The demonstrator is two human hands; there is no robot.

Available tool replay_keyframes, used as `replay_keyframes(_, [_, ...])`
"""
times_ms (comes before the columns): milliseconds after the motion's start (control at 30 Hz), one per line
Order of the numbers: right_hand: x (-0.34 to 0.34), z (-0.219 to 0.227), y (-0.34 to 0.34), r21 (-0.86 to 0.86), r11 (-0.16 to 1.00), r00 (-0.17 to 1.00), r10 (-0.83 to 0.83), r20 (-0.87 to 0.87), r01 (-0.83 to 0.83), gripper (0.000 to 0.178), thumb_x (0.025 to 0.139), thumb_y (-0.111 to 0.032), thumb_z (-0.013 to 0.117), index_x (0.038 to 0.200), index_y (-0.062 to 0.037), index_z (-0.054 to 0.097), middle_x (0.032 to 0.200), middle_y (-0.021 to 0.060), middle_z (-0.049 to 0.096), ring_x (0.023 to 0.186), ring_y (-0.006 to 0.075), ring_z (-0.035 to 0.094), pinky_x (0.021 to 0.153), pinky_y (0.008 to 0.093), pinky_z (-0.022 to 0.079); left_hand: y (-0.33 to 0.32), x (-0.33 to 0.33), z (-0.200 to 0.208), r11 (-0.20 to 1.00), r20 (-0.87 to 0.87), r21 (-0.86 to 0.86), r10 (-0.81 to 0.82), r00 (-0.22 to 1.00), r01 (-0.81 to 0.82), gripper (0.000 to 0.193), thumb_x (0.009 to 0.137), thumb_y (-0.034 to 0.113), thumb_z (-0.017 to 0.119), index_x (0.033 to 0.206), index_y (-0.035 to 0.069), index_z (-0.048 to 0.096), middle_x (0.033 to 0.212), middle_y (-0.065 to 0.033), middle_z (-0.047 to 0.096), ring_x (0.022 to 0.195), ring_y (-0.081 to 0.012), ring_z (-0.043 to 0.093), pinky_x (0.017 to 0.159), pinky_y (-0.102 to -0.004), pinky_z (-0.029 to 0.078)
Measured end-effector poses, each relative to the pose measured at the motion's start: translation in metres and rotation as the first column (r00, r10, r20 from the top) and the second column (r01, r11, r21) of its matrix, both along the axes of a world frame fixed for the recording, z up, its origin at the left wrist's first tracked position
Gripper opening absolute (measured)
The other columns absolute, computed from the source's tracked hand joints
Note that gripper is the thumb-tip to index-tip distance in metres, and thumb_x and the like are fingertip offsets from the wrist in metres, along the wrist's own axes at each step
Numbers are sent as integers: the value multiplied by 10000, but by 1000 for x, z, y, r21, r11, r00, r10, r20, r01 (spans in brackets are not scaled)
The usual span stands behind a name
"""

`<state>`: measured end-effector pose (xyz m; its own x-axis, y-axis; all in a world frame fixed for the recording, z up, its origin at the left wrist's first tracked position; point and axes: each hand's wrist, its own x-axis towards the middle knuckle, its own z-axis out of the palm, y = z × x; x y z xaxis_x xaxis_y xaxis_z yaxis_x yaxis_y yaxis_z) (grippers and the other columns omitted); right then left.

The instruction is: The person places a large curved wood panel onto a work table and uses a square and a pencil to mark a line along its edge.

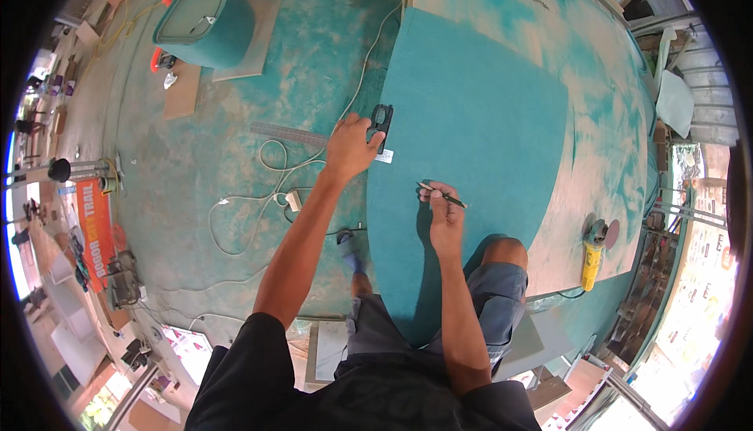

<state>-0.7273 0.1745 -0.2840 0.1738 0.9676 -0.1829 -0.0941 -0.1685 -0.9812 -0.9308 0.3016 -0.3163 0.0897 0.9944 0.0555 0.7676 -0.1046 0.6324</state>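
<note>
My left hand (354, 147) grips a combination square at the left edge of a teal sheet (478, 109). The square's black head (382, 121) shows beyond my fingers, and its steel rule (286, 133) runs out to the left over the floor. My palm hides where rule and head meet. A small white label (384, 156) shows just below the head. Over the sheet, my right hand (445, 213) pinches a dark pencil (450, 196) held roughly level, its pointed end to the left. My right knee (506, 252) rests at the sheet's near right part.
A yellow angle grinder (591, 258) lies right of the sheet on a paint-stained board (565, 235). A pale cable (271, 196) loops on the floor at left. A teal tub (205, 23) stands far left, and an orange banner (92, 231) hangs at the left side.
</note>
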Motion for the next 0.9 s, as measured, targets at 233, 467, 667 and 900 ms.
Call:
replay_keyframes(233, [3, -14, 2, 19, 1000, 1000, -9, 7, 9, 241, 1021, -170, 532, 1129, 39, 584, 997, 90, 670, 903, 137, 604, 855, 285, 488, -7, -28, -2, 986, -34, -148, 74, 997, -78, 307, 851, 277, 700, 938, -11, 642, 1020, -195, 593, 977, -402, 588, 798, -496, 484])
replay_keyframes(467, [-11, -13, 7, -2, 1000, 1000, 21, -11, -21, 222, 1004, -128, 559, 1138, 44, 601, 987, 86, 683, 913, 132, 622, 851, 272, 504, -23, -18, -24, 993, -5, 27, 119, 993, -118, 302, 831, 264, 721, 911, -8, 618, 935, -174, 578, 902, -417, 581, 749, -487, 497])
replay_keyframes(667, [-56, 6, 33, -67, 993, 950, 110, 291, -94, 203, 984, -123, 589, 1107, 32, 637, 937, 83, 705, 845, 122, 652, 784, 254, 518, -32, -7, -15, 987, -73, 86, 141, 987, -135, 261, 855, 236, 690, 919, -4, 608, 952, -164, 572, 876, -403, 569, 721, -486, 493])
replay_keyframes(900, [-60, -4, 43, 22, 983, 874, 153, 462, -184, 187, 965, -124, 615, 1097, 4, 647, 852, 55, 706, 728, 94, 624, 647, 242, 489, -35, -4, -5, 983, -91, 118, 149, 985, -138, 245, 866, 230, 673, 908, 0, 600, 937, -167, 563, 852, -386, 567, 713, -475, 489])
